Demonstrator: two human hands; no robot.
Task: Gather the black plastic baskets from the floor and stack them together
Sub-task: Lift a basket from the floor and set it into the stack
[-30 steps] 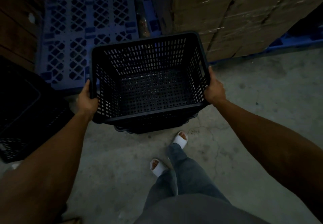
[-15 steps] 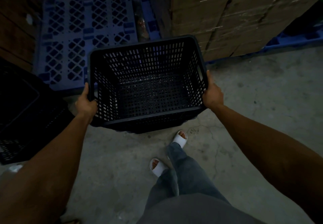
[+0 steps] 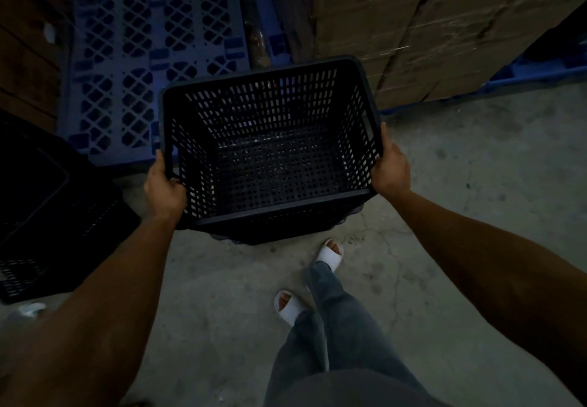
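Both hands, left (image 3: 165,189) and right (image 3: 389,170), grip the rectangular perforated black plastic basket (image 3: 270,165).

Concrete floor (image 3: 460,184) (cracked) bears blue pallet (image 3: 152,67), dark baskets (image 3: 47,209).

A perforated basket (image 3: 270,152) sits in the middle, held at its side rims by the left hand (image 3: 163,189) and the right hand (image 3: 389,170). Behind it to the left lies a plastic pallet (image 3: 152,67); behind it to the right stand stacked cardboard boxes (image 3: 428,25). Another basket (image 3: 41,216) lies on the floor (image 3: 476,200) at the far left. Two sandalled feet (image 3: 330,252) stand on the floor just before the held basket.
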